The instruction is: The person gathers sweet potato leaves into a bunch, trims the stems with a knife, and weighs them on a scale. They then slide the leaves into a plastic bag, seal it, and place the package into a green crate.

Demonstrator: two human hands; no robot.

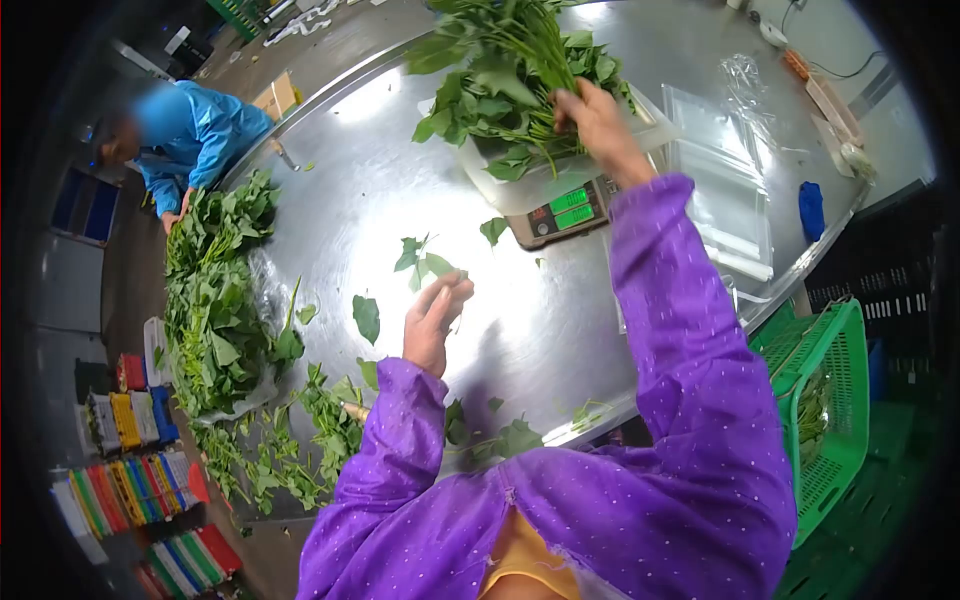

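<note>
Now the right hand (598, 122) is clenched round a leafy bunch (530, 55), far side, above the pale tray (525, 194) on the scale (545, 224); nearer, leftward, the left hand (436, 318) curls its fingers beside a sprig (437, 264), grip unclear.

A bunch of long-stemmed greens (535, 52) slants above the white tray (532, 194); a small leafy sprig (437, 265) sits apart.
</note>
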